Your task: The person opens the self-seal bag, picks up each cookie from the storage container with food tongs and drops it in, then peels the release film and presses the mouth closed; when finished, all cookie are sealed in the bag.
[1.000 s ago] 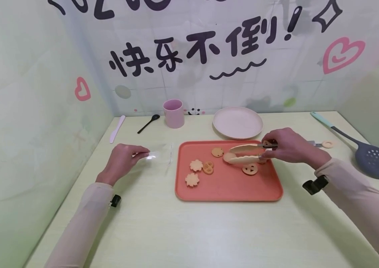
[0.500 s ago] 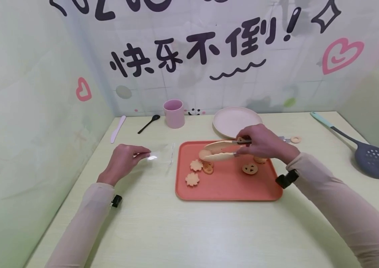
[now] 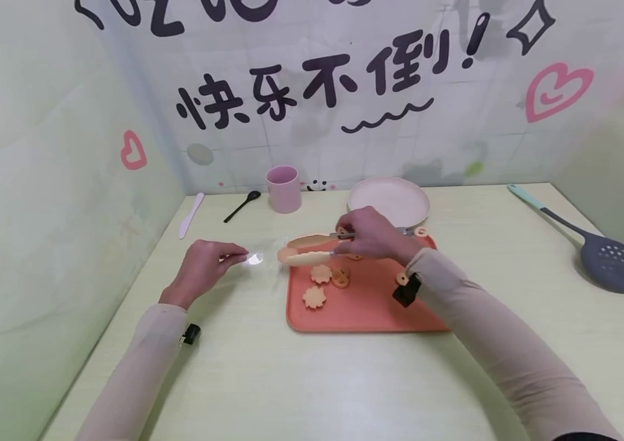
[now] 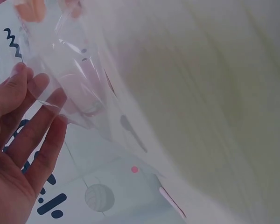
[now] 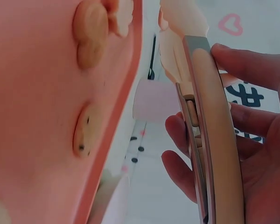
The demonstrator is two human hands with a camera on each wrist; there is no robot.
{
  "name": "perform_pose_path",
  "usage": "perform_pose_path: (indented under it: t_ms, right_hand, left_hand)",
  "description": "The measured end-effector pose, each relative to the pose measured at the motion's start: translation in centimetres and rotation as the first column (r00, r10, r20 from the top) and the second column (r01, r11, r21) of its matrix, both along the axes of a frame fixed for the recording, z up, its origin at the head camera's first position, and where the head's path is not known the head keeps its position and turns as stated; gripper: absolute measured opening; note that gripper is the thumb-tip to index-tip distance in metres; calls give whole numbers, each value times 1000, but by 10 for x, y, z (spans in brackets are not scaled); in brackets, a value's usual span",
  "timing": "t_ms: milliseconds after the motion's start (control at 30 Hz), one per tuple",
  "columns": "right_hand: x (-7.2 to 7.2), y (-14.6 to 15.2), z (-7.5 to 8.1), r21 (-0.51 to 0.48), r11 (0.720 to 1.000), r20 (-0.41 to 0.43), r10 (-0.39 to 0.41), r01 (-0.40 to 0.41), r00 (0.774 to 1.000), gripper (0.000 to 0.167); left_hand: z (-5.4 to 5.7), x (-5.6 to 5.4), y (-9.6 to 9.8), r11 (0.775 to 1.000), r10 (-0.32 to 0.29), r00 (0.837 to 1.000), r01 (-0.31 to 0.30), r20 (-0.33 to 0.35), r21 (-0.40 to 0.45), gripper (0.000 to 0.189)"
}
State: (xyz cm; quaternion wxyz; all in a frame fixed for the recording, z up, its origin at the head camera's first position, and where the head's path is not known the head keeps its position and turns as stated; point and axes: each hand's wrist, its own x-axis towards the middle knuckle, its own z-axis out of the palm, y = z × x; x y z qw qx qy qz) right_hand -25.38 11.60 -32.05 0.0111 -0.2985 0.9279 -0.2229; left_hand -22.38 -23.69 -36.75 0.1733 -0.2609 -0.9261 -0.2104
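1. Pinches a clear bag (image 4: 77, 60) with the fingers of the left hand (image 3: 205, 268), beyond the 9 o'clock edge of the tray (image 3: 367, 331).
2. Grips tongs (image 3: 312, 258) in the right hand (image 3: 374, 234), fingers curled round the handle.
3. Holds a round cookie (image 3: 285, 255) at the tongs' tips, at the tray's 10 o'clock corner, near the bag.
4. Seems mid-transfer, tray to bag, with 2 flower-shaped cookies (image 3: 314, 297) lying toward 9 o'clock on the tray.
5. Probably calls next for a wide bag mouth, tips aimed toward 9 o'clock, then a loosened squeeze.
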Motion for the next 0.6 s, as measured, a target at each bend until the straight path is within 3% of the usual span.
perform_pose_path:
  t_ms: [167, 500, 600]
  right_hand:
    - [-3, -20, -4, 5, 1000, 19, 15, -15, 1000, 36]
    - [-2, -58, -8, 6, 1000, 147, -5, 4, 989, 34]
    - [-2, -70, -8, 23, 1000, 145, -2, -1, 989, 30]
  left_hand:
    - [1, 0, 1, 1000, -4, 1000, 4, 1, 4, 14]
    - [1, 0, 5, 999, 9, 1000, -9, -3, 31, 13]
    - [2, 0, 6, 999, 15, 1000, -15, 14, 39, 13]
